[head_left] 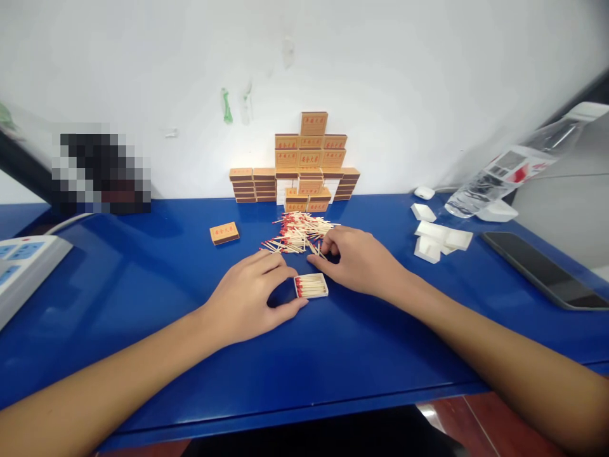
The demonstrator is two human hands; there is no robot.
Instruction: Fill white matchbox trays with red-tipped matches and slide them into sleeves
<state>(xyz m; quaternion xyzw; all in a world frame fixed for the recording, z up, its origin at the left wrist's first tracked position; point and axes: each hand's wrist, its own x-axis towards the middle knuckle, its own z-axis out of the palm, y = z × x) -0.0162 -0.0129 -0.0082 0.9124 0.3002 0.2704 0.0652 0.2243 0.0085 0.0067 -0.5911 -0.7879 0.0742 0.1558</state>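
Observation:
A small white matchbox tray [311, 285] holding red-tipped matches lies on the blue table [143, 285]. My left hand [250, 298] curls around its left end, thumb and fingers touching the tray. My right hand [359, 259] rests just right of it, fingers bent and pinching at matches at the near edge of a loose pile of matches [297, 233]. Whether a match sits in the pinch is hard to see.
A stack of orange matchboxes [304, 162] stands against the white wall. One closed matchbox [224, 233] lies alone at the left. Empty white trays [440, 238], a plastic bottle [504, 171] and a dark phone [547, 270] are at the right; a power strip [23, 260] at the left.

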